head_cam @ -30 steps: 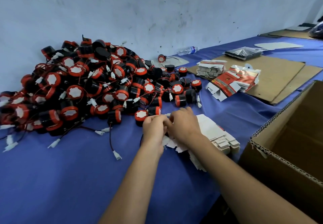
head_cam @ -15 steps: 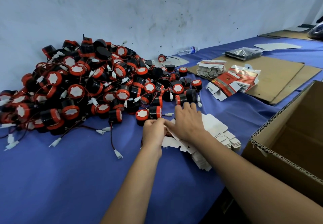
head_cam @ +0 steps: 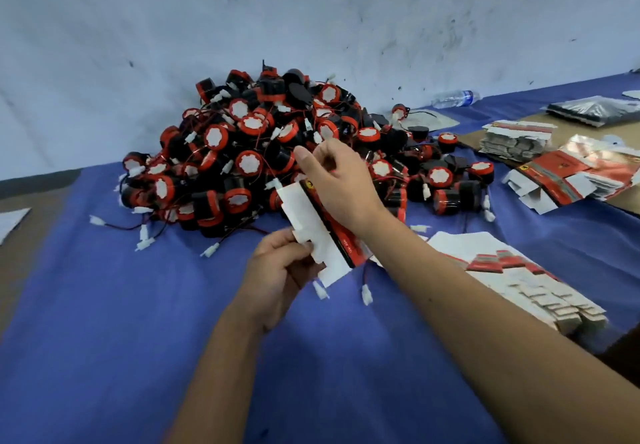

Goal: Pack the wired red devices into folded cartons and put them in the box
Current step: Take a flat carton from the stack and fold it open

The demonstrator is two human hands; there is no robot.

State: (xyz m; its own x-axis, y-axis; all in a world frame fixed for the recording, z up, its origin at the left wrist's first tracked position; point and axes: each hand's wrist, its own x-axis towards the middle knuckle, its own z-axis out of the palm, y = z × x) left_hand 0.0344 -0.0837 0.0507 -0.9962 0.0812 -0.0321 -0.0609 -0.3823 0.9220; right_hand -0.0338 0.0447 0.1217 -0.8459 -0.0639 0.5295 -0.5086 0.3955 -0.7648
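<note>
Both hands hold one flat carton (head_cam: 320, 232) above the blue cloth (head_cam: 104, 305) — left hand (head_cam: 280, 270) pinching its lower edge, right hand (head_cam: 341, 184) gripping its top — before the pile of wired red devices (head_cam: 263, 156)

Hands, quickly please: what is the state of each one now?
Left hand: closed, gripping the lower end of the flat carton.
Right hand: closed, pinching the upper end of the same carton.

packing workshop | heaped red devices (head_cam: 277, 153) | flat carton stacks (head_cam: 516, 284)
</note>
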